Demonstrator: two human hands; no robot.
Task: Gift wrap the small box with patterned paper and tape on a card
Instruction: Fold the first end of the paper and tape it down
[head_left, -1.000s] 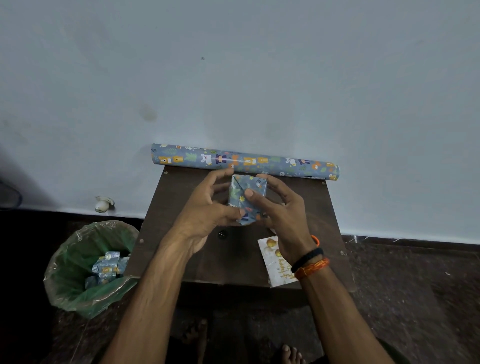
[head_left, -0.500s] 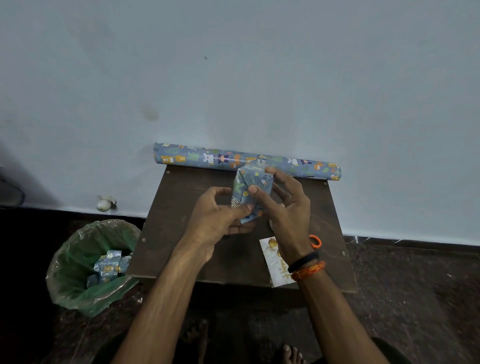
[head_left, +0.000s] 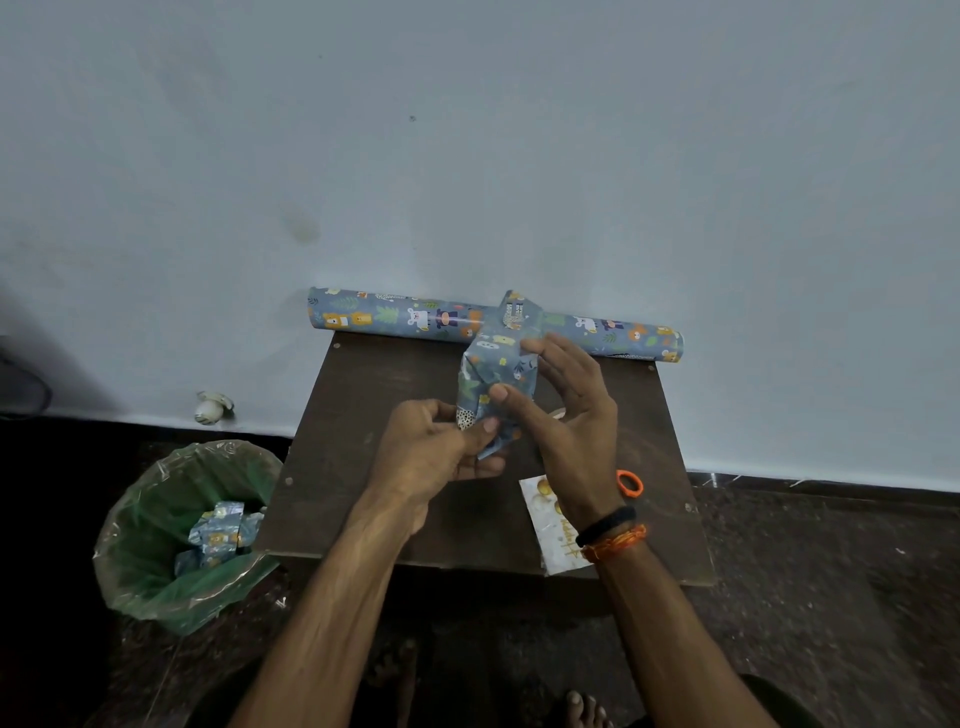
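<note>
Box (head_left: 496, 374), wrapped in patterned paper, held up off the table (head_left: 374, 415) between both hands, one pointed end flap sticking up at the far end. Left hand (head_left: 441, 457) at the near end, thumb and fingers curled and pinching the loose paper tail there, probably to keep that fold from springing apart. Right hand (head_left: 561, 410) just right of that pinch, thumb pressed on the top face, fingers fairly straight along the far side, steadying the parcel rather than clamping it. Card (head_left: 550, 525) flat on the table below and right of the grip, partly hidden under the right wrist, within easy reach for taping on later. Orange ring (head_left: 629, 483), perhaps a scissor handle, beside that wrist. Paper roll (head_left: 395, 317) beyond the grip against the wall. Bin (head_left: 156, 519) with paper scraps well left of the pinch, on the floor.
</note>
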